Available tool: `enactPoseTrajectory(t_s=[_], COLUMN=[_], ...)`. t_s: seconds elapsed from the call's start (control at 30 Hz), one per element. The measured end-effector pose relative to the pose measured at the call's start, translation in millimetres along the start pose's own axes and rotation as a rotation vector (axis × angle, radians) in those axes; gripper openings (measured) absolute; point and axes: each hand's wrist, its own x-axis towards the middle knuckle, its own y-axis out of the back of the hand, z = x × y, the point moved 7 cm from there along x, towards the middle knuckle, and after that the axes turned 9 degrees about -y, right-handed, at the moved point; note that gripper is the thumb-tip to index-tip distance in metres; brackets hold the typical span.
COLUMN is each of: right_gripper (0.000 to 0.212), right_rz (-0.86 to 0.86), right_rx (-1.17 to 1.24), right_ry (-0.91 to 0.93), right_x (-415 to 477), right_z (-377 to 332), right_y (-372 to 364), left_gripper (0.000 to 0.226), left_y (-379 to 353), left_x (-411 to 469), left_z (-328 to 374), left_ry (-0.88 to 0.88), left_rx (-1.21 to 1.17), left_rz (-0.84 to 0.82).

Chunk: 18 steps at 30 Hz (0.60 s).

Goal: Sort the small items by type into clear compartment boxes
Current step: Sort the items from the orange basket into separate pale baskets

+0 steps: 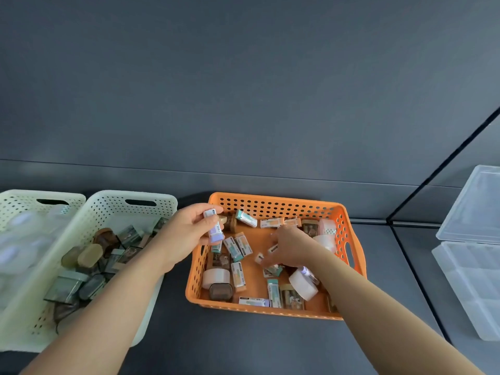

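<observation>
Left hand [189, 228] pinches a small lavender-and-white item [215, 226] between thumb and curled fingers, holding it over the far-left corner of the orange basket [273, 198]. Right hand [290, 247] reaches down into the same basket, fingertips [266, 259] lowered among small white pieces [259, 257] on the basket floor; whether they have closed on one cannot be told, as this area is blurred

Step in hand, as judged: picking like items out of the mixed stock. The orange basket holds many small boxes, white rolls and brown cases, so sorting appears far from complete. A cream basket [121, 209] just left of it holds brown and dark cases

The clear compartment box [470, 280] stands well apart at the right edge, its lid [473, 204] raised

Next move calls for a firm pinch on one small piece without dragging its neighbours, then a carry to the right, keeping one type per compartment
</observation>
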Motion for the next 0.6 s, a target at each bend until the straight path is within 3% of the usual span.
enactPoseTrajectory(t_s=[0.07,0.2,0.3,0.43,0.6], right_gripper=[0.028,0.023,0.037,0.031,0.022], right_rz=[-0.007,0.107,0.172,0.181,0.059], right_rx=[0.193,0.314,0.229,0.156,0.077], right_ry=[0.005,-0.021,-0.070,-0.104,-0.072], right_x=[-3,1,17,29,26], right_z=[-2,-16,-28,-38,-35], right_y=[4,9,3,-4,-7], left_gripper=[0.027,0.022,0.022,0.021,0.021], left_y=[5,16,22,25,20], left_x=[-1,-6,-11,-19,-19], left_z=[0,-5,-8,-14,-9], left_ry=[0.015,0.058,0.068,0.069,0.050], left_rx=[-0.039,-0.121,-0.140,-0.109,0.057], left_rz=[0.028,0.091,0.114,0.121,0.086])
